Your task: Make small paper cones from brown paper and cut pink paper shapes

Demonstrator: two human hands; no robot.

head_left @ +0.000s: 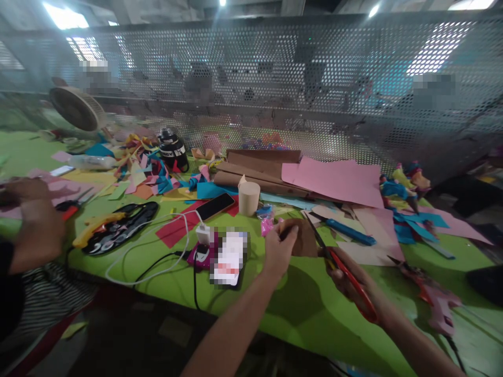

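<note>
Between my hands is a small piece of brown paper [306,240]. My left hand [278,246] pinches its left side between thumb and fingers. Wrapped round the handles of red-handled scissors [349,277] is my right hand [346,272]. The scissors' dark blades point up and left, along the right edge of the brown paper; whether they are touching it I cannot tell exactly. Just beyond my left hand lies a small clear packet with pink contents [267,224]. A roll of cream tape [249,199] stands upright behind it.
Left of my hands are a lit phone [231,259], a purple power socket [200,256] and cables. A blue cutter [349,232] and pink glue gun [436,301] lie to the right. Pink sheets [334,180] sit behind. A co-worker's hand [29,191] is far left.
</note>
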